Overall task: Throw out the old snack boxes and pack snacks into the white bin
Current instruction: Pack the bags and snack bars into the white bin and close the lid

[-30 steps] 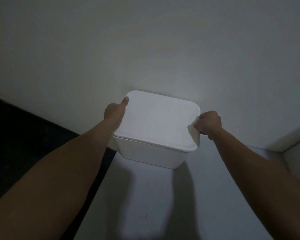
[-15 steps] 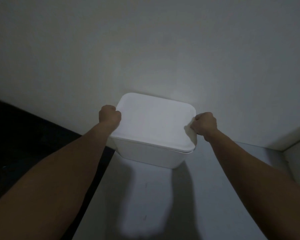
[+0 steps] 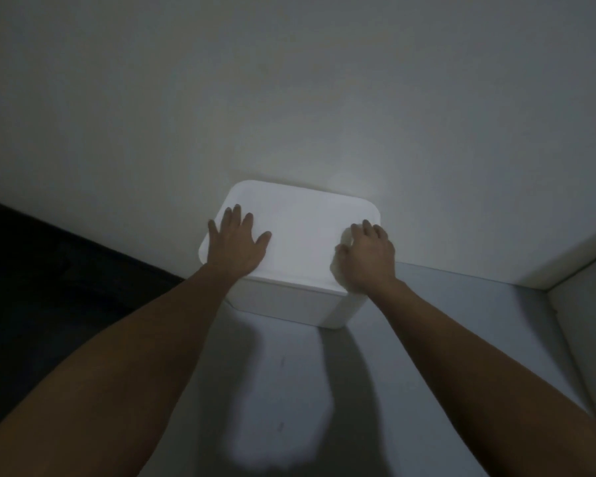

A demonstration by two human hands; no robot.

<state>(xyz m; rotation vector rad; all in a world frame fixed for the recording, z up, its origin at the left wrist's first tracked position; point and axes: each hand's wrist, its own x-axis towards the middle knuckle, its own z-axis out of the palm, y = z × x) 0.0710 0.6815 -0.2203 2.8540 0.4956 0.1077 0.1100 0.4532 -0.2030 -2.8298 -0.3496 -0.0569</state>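
The scene is dim, and much of it is hard to read. A dark area [image 3: 59, 270] fills the space left of the left forearm, with nothing in it distinguishable. Whatever sits inside the white, square, round-cornered plastic bin [image 3: 289, 304] is hidden, because its flat white lid [image 3: 300, 235] covers the whole top. Both arms are cut off by the lower edge of the view, so only forearms and hands show. Part of the right hand's fingers blurs into the bright lid, and its thumb side is hard to make out.

The left hand [image 3: 236, 247] lies palm down on the lid's near-left part, fingers straight and spread wide, thumb stretched toward the lid's middle. The right hand [image 3: 367, 258] rests on the lid's near-right corner, palm down, its fingers slightly bent and close together, with the heel of the hand over the lid's edge. Neither hand curls round anything.

The bin stands under both sets of fingers, on a pale grey flat surface [image 3: 461, 321] and close against a plain off-white wall [image 3: 289, 98] just beyond the fingertips. The arms' shadows fall on the surface below the wrists.
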